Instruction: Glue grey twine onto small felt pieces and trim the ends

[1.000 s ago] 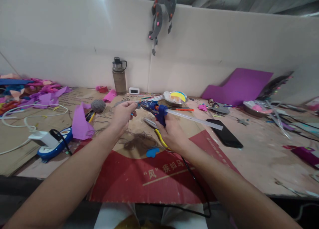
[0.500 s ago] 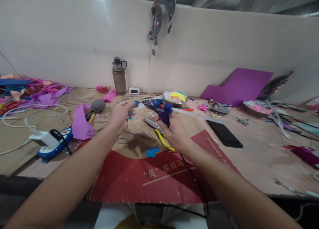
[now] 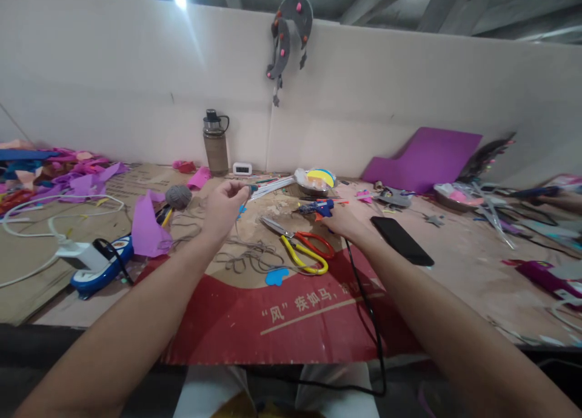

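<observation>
Evidently gluing was paused: right hand [image 3: 348, 224] rested around the glue gun [image 3: 316, 208] on the cardboard [image 3: 318, 321]; left hand [image 3: 222, 209] pinched a small blue piece [image 3: 251, 188].

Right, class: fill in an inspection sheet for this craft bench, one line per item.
Surface: cardboard sheet with a red printed band covers the bench.
Job's things: blue glue gun lying on the cardboard; small blue piece pinched in the fingers.
Clutter: scissors, yarn ball, phone, purple scraps.
Grippers: left hand raised, pinching the piece; right hand on the glue gun.
Cables: black cord trails off the bench edge; white cable at left.
Surroundings: bottle by the white wall panel.
</observation>
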`<state>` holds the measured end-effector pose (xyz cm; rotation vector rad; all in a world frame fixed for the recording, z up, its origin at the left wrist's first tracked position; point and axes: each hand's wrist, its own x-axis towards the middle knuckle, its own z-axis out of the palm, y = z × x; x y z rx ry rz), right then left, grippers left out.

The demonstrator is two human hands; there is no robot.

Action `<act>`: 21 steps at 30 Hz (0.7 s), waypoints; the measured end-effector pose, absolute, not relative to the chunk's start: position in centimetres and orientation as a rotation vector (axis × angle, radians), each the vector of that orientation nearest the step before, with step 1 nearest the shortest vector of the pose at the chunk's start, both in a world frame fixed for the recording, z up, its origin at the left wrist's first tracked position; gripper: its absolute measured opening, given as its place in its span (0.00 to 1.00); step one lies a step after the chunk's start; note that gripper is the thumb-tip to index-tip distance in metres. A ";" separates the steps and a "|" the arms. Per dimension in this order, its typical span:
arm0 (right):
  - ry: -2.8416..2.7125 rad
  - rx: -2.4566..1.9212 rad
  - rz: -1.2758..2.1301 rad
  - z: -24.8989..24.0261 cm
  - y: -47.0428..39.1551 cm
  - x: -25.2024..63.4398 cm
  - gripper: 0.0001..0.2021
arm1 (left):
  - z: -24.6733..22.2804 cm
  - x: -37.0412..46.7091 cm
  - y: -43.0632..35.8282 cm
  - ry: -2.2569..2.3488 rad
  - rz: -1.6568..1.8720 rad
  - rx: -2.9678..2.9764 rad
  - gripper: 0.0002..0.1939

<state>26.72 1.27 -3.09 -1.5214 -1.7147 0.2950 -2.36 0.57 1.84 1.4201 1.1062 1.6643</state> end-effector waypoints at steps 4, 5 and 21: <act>-1.637 -1.577 0.006 -1.2 -0.9 23.2 0.07 | 2.4 -2.3 -0.6 1.265 1.735 1.769 0.03; -1.650 -1.506 0.051 -0.6 -1.5 21.6 0.07 | 2.5 -2.2 -0.9 1.245 1.760 1.887 0.02; -1.344 -0.947 0.763 1.6 -2.4 11.0 0.04 | 1.7 -1.3 -0.3 1.074 1.653 1.606 0.05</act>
